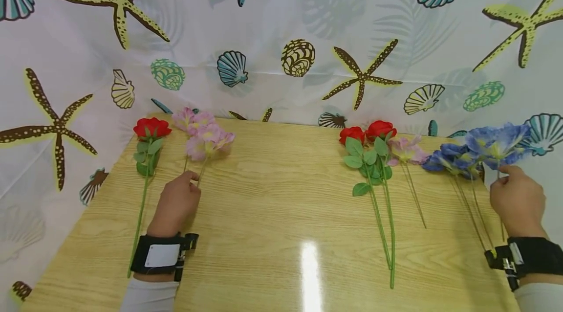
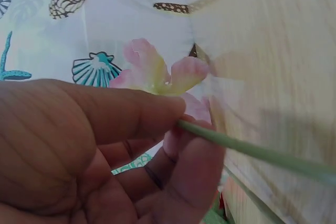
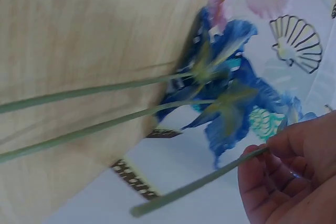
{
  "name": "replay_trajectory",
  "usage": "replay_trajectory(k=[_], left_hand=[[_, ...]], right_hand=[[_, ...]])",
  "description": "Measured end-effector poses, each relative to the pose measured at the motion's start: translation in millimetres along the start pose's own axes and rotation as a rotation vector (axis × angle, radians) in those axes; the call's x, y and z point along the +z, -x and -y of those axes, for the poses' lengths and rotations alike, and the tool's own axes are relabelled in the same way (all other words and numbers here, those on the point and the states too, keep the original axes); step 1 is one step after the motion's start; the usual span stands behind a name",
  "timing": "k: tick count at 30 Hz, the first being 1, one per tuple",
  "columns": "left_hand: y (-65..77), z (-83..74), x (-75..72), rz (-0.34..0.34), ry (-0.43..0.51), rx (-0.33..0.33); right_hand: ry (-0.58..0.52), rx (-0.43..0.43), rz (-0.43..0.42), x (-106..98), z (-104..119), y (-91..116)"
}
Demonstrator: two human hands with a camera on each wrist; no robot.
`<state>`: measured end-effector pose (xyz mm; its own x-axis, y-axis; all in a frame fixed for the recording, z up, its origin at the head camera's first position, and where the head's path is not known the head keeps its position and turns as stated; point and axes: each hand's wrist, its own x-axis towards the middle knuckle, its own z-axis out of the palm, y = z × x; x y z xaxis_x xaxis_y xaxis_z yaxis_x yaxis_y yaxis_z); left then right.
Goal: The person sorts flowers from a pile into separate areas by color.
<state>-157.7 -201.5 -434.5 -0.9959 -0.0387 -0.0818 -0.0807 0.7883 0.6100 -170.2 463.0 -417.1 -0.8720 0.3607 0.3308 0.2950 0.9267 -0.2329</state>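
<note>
At the left of the table, my left hand (image 1: 179, 199) pinches the thin green stem (image 2: 252, 148) of a pink artificial flower (image 1: 206, 140) between thumb and forefinger. Another pink flower (image 1: 184, 117) lies close beside it. My right hand (image 1: 518, 199), at the table's right edge, pinches the stem (image 3: 194, 186) of a blue artificial flower (image 1: 499, 143); in the right wrist view the stem's cut end points away from the fingers. Two more blue flowers (image 3: 231, 108) lie just left of that hand, their stems (image 3: 94, 92) stretching over the wood.
A red rose (image 1: 151, 128) lies left of my left hand. Right of the middle, two red roses (image 1: 380, 130) with leaves lie beside a single pink flower (image 1: 406, 150). The wooden table (image 1: 272, 194) ends at a white cloth (image 1: 264, 23) printed with shells and starfish.
</note>
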Motion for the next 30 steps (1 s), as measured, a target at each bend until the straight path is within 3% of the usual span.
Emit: replay_trajectory(k=[5,7,9,14,17,22,26,30], left_hand=[[-1.2,-4.3,0.5,0.026,0.044,0.016],[-2.1,-5.4,2.0,0.033,0.054,0.018],[-2.8,-6.6,3.4,0.034,0.058,0.019],[-4.8,-10.1,6.8,0.03,0.059,0.035],[-4.6,-13.6,9.7,0.03,0.058,0.059],[-3.9,-21.2,17.6,0.007,0.045,0.091],[-3.3,-26.9,24.6,-0.005,0.047,0.095],[-1.6,-32.0,28.4,0.026,0.083,0.102]], right_hand=[[0.042,-0.022,-0.058,59.0,-64.5,-15.7],[0.05,-0.035,-0.059,71.8,-76.1,-16.9],[0.026,-0.027,-0.023,69.5,-71.6,-13.3],[-0.048,-0.014,0.107,32.3,-30.5,5.1],[-0.045,0.036,0.16,23.8,-17.9,11.4],[-0.045,0.116,0.171,26.5,-12.6,14.7],[-0.102,0.118,0.166,23.1,-5.7,16.9],[-0.139,0.123,0.176,17.8,2.6,20.3]])
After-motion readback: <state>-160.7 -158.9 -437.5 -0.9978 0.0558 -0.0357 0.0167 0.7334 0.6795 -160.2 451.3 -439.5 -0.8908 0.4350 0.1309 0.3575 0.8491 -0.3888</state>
